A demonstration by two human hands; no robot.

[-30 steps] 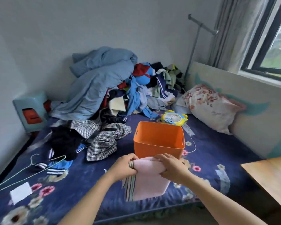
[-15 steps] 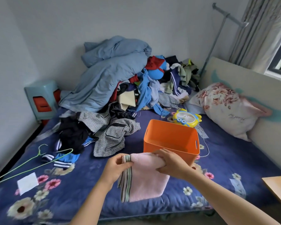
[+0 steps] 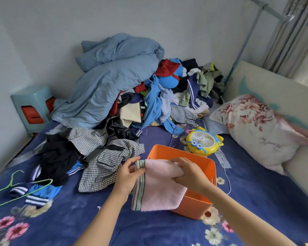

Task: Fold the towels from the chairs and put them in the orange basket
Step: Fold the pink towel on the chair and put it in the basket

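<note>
Towel (image 3: 158, 189) folded, hangs before orange basket (image 3: 196, 205); our left grip (image 3: 130, 173) and right grip (image 3: 187, 173) both pinch top fold. Risk: hanging half snags near rim, we lose fold.

Soft daylight from the right, faint shadows — wide-angle bending, slightly soft.

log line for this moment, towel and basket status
left grip: pinches pink towel at striped edge | right grip: holds top fold | towel: folded, in front of orange basket, not yet inside
</note>
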